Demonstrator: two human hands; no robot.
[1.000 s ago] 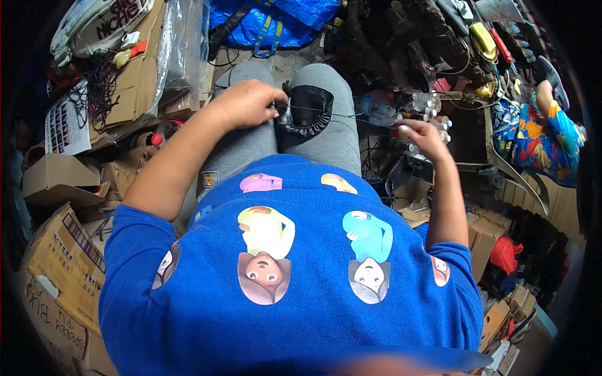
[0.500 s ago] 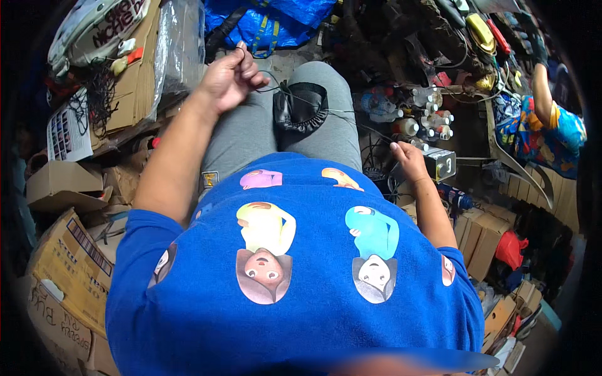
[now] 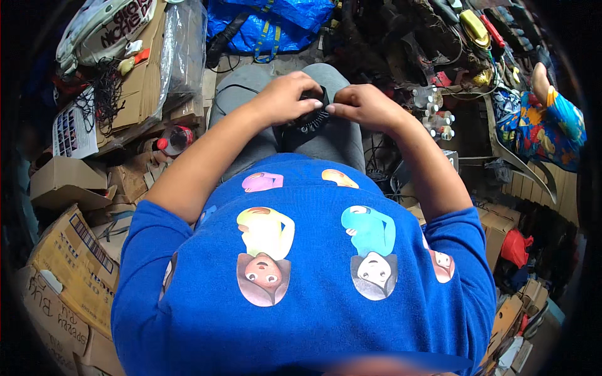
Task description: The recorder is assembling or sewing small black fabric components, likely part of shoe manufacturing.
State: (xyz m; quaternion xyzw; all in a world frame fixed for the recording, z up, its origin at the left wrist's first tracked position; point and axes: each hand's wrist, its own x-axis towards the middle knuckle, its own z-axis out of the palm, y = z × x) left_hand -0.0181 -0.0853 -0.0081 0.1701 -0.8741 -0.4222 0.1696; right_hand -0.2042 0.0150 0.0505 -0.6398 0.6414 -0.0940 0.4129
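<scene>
Both hands have come together over the lap since the earlier frame: the left hand [image 3: 285, 97] and the right hand [image 3: 364, 105] each pinch the small black ribbed part [image 3: 307, 119], which rests on the grey trousers [image 3: 251, 88]. Beyond the part lies a blue bag [image 3: 276, 22].

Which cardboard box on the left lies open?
The small brown box at mid-left, flaps up and hollow showing; the printed boxes below it lie flattened.
</scene>
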